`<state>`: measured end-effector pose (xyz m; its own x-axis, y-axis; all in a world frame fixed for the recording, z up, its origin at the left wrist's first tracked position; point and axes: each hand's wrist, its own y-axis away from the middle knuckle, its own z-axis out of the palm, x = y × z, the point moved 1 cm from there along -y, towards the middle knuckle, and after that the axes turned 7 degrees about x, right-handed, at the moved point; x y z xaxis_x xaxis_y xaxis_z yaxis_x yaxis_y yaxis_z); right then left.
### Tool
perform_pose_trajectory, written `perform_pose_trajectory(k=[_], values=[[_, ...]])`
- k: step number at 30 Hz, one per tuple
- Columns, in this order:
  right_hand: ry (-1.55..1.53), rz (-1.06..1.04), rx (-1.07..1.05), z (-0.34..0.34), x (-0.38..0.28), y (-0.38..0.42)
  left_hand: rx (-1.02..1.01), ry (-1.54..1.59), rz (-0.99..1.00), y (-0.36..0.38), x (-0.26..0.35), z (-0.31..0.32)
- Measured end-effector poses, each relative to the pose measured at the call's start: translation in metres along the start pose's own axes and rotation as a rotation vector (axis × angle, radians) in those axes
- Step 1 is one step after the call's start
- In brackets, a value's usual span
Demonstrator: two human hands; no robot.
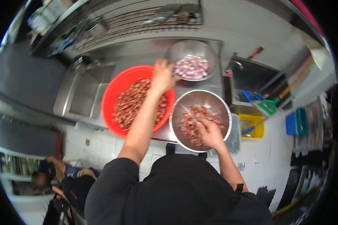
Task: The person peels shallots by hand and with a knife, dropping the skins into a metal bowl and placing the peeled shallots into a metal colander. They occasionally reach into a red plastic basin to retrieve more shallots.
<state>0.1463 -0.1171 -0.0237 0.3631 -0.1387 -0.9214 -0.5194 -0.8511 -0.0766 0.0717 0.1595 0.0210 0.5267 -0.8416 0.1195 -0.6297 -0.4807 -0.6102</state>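
My left hand point(163, 77) reaches over the right rim of a red basin point(107, 101) full of small reddish-brown shallots point(129, 107). Its fingertips are at the left edge of a steel bowl point(172, 50) that holds peeled pale-purple shallots point(192, 67); whether they grip anything is unclear. Inside a nearer steel bowl point(227, 129) lie papery skins and shallot pieces point(193, 129). Over these is my right hand point(210, 133), its fingers closed round the handle of what looks like a thin knife point(189, 112), whose blade points up and left.
A steel sink point(87, 93) lies left of the basin, and a wire rack point(139, 20) hangs above the counter. At the right are a second sink point(251, 78) and a yellow tub point(258, 127). People point(73, 187) are at the lower left.
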Motion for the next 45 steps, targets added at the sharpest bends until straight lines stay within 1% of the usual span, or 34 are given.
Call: perform_pose_trajectory(k=[1, 3, 4, 5, 6, 7, 8, 9, 10, 11, 12, 13, 14, 15, 17, 21, 22, 24, 25, 27, 28, 29, 31, 32, 34, 35, 37, 38, 39, 41, 42, 43, 45], values=[[0.012, 0.021, -0.001, -0.007, -0.005, 0.001, -0.058, 0.124, -0.082, 0.011, -0.009, 0.004], [0.007, 0.108, 0.017, -0.014, -0.004, 0.004, -0.202, 0.189, -0.356, 0.041, -0.03, 0.005], [0.0, 0.104, -0.014, -0.015, -0.001, 0.007, -0.262, 0.16, -0.469, 0.053, -0.037, -0.005], [-0.013, 0.133, -0.006, -0.018, 0.001, 0.008, -0.379, 0.02, -0.58, 0.067, -0.054, -0.008], [-0.025, 0.16, 0.009, -0.021, 0.004, 0.009, -0.426, -0.172, -0.669, 0.085, -0.073, -0.006], [-0.028, 0.157, -0.001, -0.022, 0.01, 0.01, -0.462, -0.265, -0.631, 0.111, -0.104, -0.001], [-0.01, 0.122, -0.011, -0.022, 0.017, 0.012, -0.577, -0.371, -0.652, 0.131, -0.122, -0.006], [0.006, 0.087, -0.016, -0.022, 0.022, 0.013, -0.683, -0.424, -0.755, 0.158, -0.147, -0.001], [-0.002, 0.087, -0.016, -0.021, 0.023, 0.013, -0.65, -0.334, -0.779, 0.183, -0.168, -0.002], [-0.015, 0.067, -0.029, -0.021, 0.023, 0.014, -0.65, -0.342, -0.777, 0.19, -0.172, -0.013], [-0.028, 0.045, -0.041, -0.019, 0.022, 0.014, -0.607, -0.28, -0.768, 0.191, -0.174, -0.023], [-0.035, 0.045, -0.039, -0.019, 0.022, 0.012, -0.564, -0.218, -0.759, 0.185, -0.163, -0.035], [-0.044, 0.036, -0.065, -0.019, 0.021, 0.012, -0.36, -0.175, -0.765, 0.183, -0.149, -0.048], [-0.052, 0.024, -0.092, -0.018, 0.02, 0.012, -0.361, -0.183, -0.769, 0.185, -0.147, -0.052], [-0.064, 0.022, -0.113, -0.019, 0.018, 0.011, -0.175, -0.1, -0.834, 0.187, -0.144, -0.061], [-0.098, 0.004, -0.181, -0.023, 0.019, 0.01, -0.077, -0.243, -0.903, 0.186, -0.125, -0.059], [-0.095, 0.007, -0.192, -0.024, 0.021, 0.011, -0.075, -0.247, -0.906, 0.189, -0.127, -0.054], [-0.099, 0.022, -0.22, -0.026, 0.023, 0.012, -0.451, -0.239, -0.692, 0.195, -0.125, -0.041], [-0.101, 0.039, -0.245, -0.027, 0.024, 0.013, -0.45, -0.241, -0.699, 0.194, -0.124, -0.039], [-0.115, 0.046, -0.271, -0.028, 0.025, 0.015, -0.588, -0.462, -0.823, 0.188, -0.118, -0.035], [-0.13, 0.057, -0.287, -0.028, 0.026, 0.016, -0.5, -0.519, -0.832, 0.183, -0.108, -0.037], [-0.13, 0.06, -0.287, -0.027, 0.028, 0.018, -0.503, -0.519, -0.831, 0.183, -0.106, -0.035], [-0.109, 0.014, -0.261, -0.027, 0.03, 0.02, -0.323, -0.595, -0.84, 0.181, -0.105, -0.028], [-0.102, 0.02, -0.255, -0.028, 0.03, 0.02, -0.328, -0.584, -0.837, 0.18, -0.108, -0.025], [-0.123, 0.045, -0.213, -0.026, 0.025, 0.023, -0.296, -0.291, -0.933, 0.175, -0.122, -0.019], [-0.117, 0.069, -0.203, -0.025, 0.022, 0.025, -0.32, -0.278, -0.924, 0.175, -0.132, -0.014], [-0.111, 0.081, -0.161, -0.026, 0.016, 0.025, -0.479, -0.324, -0.94, 0.18, -0.151, 0.004], [-0.06, 0.117, -0.16, -0.025, 0.019, 0.025, -0.554, -0.319, -0.837, 0.175, -0.159, 0.006], [-0.051, 0.127, -0.142, -0.025, 0.017, 0.025, -0.561, -0.304, -0.821, 0.167, -0.157, 0.006], [-0.127, 0.154, -0.07, -0.023, 0.011, 0.024, -0.432, -0.288, -0.784, 0.16, -0.157, -0.001], [-0.134, 0.158, -0.028, -0.02, 0.011, 0.024, -0.313, -0.228, -0.768, 0.157, -0.149, -0.007], [-0.132, 0.162, -0.012, -0.018, 0.01, 0.023, -0.315, -0.22, -0.753, 0.157, -0.145, -0.012], [-0.217, 0.241, 0.05, -0.012, 0.009, 0.023, -0.048, 0.399, -0.847, 0.156, -0.134, -0.022]])
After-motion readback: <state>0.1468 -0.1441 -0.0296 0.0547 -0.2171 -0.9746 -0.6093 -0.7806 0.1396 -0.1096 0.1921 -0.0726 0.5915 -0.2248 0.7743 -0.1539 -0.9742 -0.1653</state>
